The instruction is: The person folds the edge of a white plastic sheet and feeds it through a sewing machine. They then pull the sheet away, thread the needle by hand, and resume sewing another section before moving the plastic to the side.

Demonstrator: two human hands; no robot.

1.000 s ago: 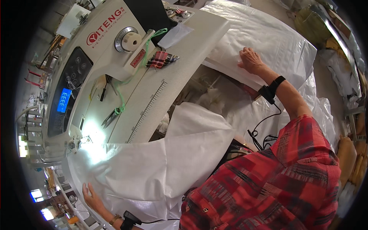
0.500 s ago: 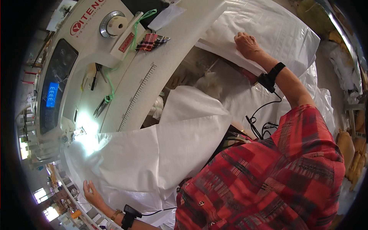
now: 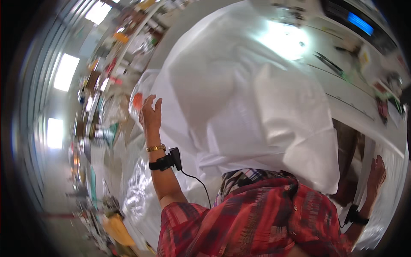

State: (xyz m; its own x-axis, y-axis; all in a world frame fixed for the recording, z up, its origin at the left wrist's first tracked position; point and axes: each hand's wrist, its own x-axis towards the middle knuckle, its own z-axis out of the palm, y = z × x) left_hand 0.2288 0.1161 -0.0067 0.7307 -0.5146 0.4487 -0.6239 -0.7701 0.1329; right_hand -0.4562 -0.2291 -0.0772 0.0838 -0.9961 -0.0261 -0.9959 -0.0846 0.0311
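Observation:
White plastic sheeting (image 3: 214, 111) spreads in loose folds over the sewing machine's bed and down to my lap. At its left edge my left hand (image 3: 150, 115) hovers or rests with thumb and fingers apart; whether it touches the sheet I cannot tell. Beside those fingertips is a blurred orange patch (image 3: 137, 101). My right hand (image 3: 376, 174) is far to the right, above more pale sheeting (image 3: 391, 188), its fingers stretched out and holding nothing visible. The sheet's far edge lies under the bright sewing lamp (image 3: 289, 40).
The pale machine bed (image 3: 355, 100) runs along the right, bearing thread snips (image 3: 329, 64) and a scrap of dark red cloth (image 3: 382, 109). A lit blue display (image 3: 360, 23) is at the top right. Crinkled clear plastic (image 3: 141, 184) bunches at left, near a cluttered bench (image 3: 132, 47).
My view has swung left, so the machine now appears at the right and the sheet in the middle. My left hand is farther up along the sheet's edge.

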